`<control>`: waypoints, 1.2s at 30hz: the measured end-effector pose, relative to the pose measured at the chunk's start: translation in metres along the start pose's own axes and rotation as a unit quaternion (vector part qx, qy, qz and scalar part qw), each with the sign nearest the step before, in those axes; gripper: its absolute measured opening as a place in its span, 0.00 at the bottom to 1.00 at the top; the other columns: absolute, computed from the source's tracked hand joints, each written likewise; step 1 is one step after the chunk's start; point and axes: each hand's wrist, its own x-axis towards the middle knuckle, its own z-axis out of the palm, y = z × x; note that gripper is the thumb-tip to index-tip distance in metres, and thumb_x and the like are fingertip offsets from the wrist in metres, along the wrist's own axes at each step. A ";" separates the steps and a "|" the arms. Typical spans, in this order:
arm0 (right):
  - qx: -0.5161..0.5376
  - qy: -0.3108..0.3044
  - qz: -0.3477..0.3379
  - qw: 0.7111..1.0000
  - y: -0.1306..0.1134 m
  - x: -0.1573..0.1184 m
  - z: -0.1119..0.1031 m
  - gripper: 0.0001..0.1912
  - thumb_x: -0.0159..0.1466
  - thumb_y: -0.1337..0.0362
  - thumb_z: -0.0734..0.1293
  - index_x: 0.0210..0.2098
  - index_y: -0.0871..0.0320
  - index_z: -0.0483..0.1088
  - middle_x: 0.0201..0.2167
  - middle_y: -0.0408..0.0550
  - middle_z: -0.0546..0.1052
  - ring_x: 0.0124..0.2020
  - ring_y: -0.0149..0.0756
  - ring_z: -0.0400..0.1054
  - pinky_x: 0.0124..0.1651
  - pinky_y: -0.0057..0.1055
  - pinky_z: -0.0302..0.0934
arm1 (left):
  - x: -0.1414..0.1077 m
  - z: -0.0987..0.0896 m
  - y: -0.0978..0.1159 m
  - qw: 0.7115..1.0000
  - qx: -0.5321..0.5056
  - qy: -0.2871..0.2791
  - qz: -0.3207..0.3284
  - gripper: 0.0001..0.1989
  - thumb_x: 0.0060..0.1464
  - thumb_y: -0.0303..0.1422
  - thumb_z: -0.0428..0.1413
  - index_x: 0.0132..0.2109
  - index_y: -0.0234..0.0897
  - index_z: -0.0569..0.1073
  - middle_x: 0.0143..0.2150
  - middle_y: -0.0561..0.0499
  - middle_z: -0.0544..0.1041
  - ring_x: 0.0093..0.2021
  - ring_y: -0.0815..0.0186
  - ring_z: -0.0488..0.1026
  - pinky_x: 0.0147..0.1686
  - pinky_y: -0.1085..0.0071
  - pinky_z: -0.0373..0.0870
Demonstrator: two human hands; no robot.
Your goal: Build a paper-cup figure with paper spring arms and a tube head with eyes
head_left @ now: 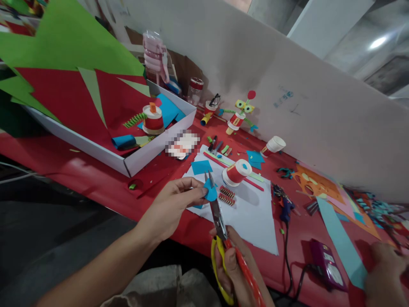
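Pinched between the thumb and fingers of my left hand [174, 204] is a small blue paper piece [211, 192]. My right hand [233, 260] is closed around scissors [218, 217] with one yellow and one red handle. Their blades are parted a little, with the blue paper between them. Just beyond, on a white sheet [255, 221], a red and white paper cup [237, 172] rests upside down and tilted in view. Two folded red and green paper springs [227, 195] lie beside it. A blue paper square [201, 167] is near my left fingers.
At left stands a white box [159, 147] with coloured paper and a cup figure. A finished-looking cup figure [236, 121] stands by the wall. To the right are a glue gun [286, 207] with its cord, a purple device [328, 264] and another person's hand [386, 273].
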 end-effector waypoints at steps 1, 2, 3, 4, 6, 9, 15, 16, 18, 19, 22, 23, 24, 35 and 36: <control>0.004 -0.008 0.006 1.000 0.000 0.000 0.000 0.34 0.62 0.32 0.59 0.47 0.55 0.66 0.21 0.34 0.55 0.15 0.22 0.44 0.17 0.23 0.38 | 0.000 0.000 0.000 1.000 -0.001 0.002 -0.001 0.10 0.43 0.35 0.68 0.26 0.36 0.76 0.29 0.53 0.75 0.31 0.69 0.72 0.36 0.73 0.72; 0.010 -0.015 0.015 1.000 0.000 0.000 -0.001 0.34 0.61 0.32 0.60 0.48 0.55 0.66 0.20 0.34 0.54 0.15 0.22 0.44 0.17 0.23 0.37 | 0.000 0.000 0.000 1.000 -0.002 0.004 -0.001 0.10 0.42 0.35 0.68 0.25 0.36 0.76 0.28 0.53 0.76 0.31 0.69 0.72 0.36 0.73 0.71; 0.014 -0.018 0.022 0.999 0.000 0.001 -0.002 0.34 0.60 0.31 0.60 0.48 0.55 0.65 0.21 0.34 0.55 0.15 0.22 0.44 0.17 0.23 0.38 | 0.001 0.000 0.000 1.000 -0.001 0.004 -0.002 0.10 0.42 0.35 0.68 0.25 0.36 0.76 0.28 0.53 0.76 0.31 0.69 0.72 0.36 0.73 0.71; 0.012 -0.016 0.022 1.000 0.000 0.001 -0.002 0.34 0.61 0.32 0.60 0.48 0.55 0.65 0.21 0.34 0.56 0.15 0.22 0.44 0.17 0.23 0.38 | 0.001 0.000 0.000 1.000 0.000 0.004 -0.002 0.09 0.42 0.35 0.68 0.25 0.36 0.77 0.28 0.53 0.76 0.30 0.69 0.72 0.36 0.72 0.71; 0.006 -0.014 0.014 1.000 -0.001 0.001 -0.002 0.33 0.61 0.33 0.61 0.49 0.55 0.65 0.20 0.34 0.57 0.15 0.22 0.45 0.17 0.23 0.40 | 0.001 -0.002 0.000 1.000 0.005 0.005 -0.002 0.09 0.42 0.35 0.68 0.25 0.36 0.77 0.27 0.52 0.77 0.30 0.69 0.72 0.36 0.72 0.71; 0.002 -0.016 -0.002 1.000 -0.001 0.001 -0.001 0.32 0.63 0.35 0.61 0.49 0.56 0.65 0.16 0.31 0.53 0.14 0.22 0.44 0.18 0.23 0.40 | 0.002 -0.005 0.000 1.000 0.017 0.007 -0.006 0.09 0.43 0.35 0.68 0.25 0.36 0.77 0.27 0.52 0.77 0.30 0.69 0.73 0.36 0.73 0.70; 0.013 -0.019 -0.022 0.999 0.004 0.004 0.001 0.32 0.64 0.36 0.61 0.49 0.58 0.66 0.16 0.31 0.57 0.12 0.21 0.45 0.16 0.21 0.42 | 0.003 -0.010 0.000 0.999 0.039 0.020 0.002 0.10 0.42 0.36 0.68 0.26 0.35 0.76 0.26 0.52 0.75 0.29 0.68 0.72 0.35 0.71 0.69; 0.017 -0.017 -0.020 1.000 0.004 0.005 0.001 0.32 0.64 0.36 0.61 0.49 0.58 0.66 0.17 0.31 0.58 0.12 0.20 0.46 0.16 0.21 0.44 | 0.003 -0.011 0.000 0.999 0.043 0.024 0.007 0.10 0.43 0.35 0.68 0.26 0.35 0.76 0.26 0.52 0.75 0.29 0.68 0.71 0.34 0.72 0.68; 0.025 0.003 -0.013 1.000 0.002 0.008 0.001 0.31 0.63 0.37 0.63 0.49 0.58 0.67 0.17 0.32 0.61 0.12 0.21 0.49 0.16 0.21 0.47 | 0.002 -0.012 -0.002 0.998 0.053 0.030 0.016 0.09 0.43 0.35 0.67 0.26 0.35 0.77 0.26 0.53 0.74 0.29 0.69 0.70 0.33 0.73 0.67; 0.031 0.020 -0.010 0.999 0.001 0.010 0.001 0.30 0.63 0.39 0.65 0.50 0.58 0.67 0.17 0.33 0.63 0.12 0.22 0.53 0.17 0.21 0.49 | 0.001 -0.012 -0.003 0.998 0.056 0.034 0.019 0.09 0.44 0.35 0.67 0.26 0.35 0.77 0.27 0.53 0.74 0.29 0.69 0.69 0.33 0.73 0.66; 0.082 0.069 -0.037 0.994 -0.006 0.021 0.002 0.27 0.60 0.49 0.73 0.52 0.55 0.66 0.26 0.39 0.73 0.21 0.28 0.66 0.22 0.23 0.59 | -0.002 -0.008 -0.006 0.997 0.059 0.053 0.022 0.10 0.43 0.35 0.67 0.24 0.36 0.76 0.28 0.54 0.73 0.31 0.69 0.68 0.34 0.74 0.65; 0.109 0.081 -0.054 0.989 -0.008 0.026 0.004 0.27 0.59 0.52 0.75 0.53 0.53 0.66 0.30 0.41 0.75 0.25 0.29 0.69 0.25 0.24 0.62 | -0.003 -0.005 -0.007 0.996 0.060 0.062 0.021 0.10 0.42 0.35 0.67 0.24 0.36 0.75 0.28 0.54 0.73 0.32 0.69 0.68 0.35 0.74 0.65; 0.136 0.090 -0.071 0.984 -0.010 0.031 0.006 0.26 0.59 0.55 0.75 0.53 0.52 0.65 0.34 0.42 0.76 0.28 0.30 0.71 0.28 0.24 0.64 | -0.005 -0.003 -0.009 0.996 0.060 0.071 0.018 0.10 0.41 0.35 0.68 0.23 0.36 0.75 0.28 0.54 0.73 0.32 0.69 0.68 0.35 0.74 0.65; 0.229 0.108 -0.102 0.962 -0.007 0.053 0.013 0.22 0.57 0.63 0.76 0.48 0.52 0.67 0.30 0.36 0.71 0.24 0.26 0.67 0.27 0.23 0.63 | -0.019 0.002 -0.030 0.998 0.055 0.029 -0.031 0.11 0.44 0.36 0.66 0.25 0.37 0.73 0.29 0.55 0.72 0.34 0.67 0.68 0.40 0.72 0.66; 0.222 0.103 -0.098 0.965 -0.006 0.052 0.010 0.22 0.57 0.63 0.76 0.48 0.52 0.67 0.29 0.36 0.70 0.23 0.25 0.66 0.27 0.23 0.62 | -0.020 0.001 -0.030 0.997 0.065 0.012 -0.038 0.09 0.44 0.36 0.66 0.27 0.38 0.74 0.30 0.55 0.73 0.35 0.66 0.69 0.41 0.72 0.66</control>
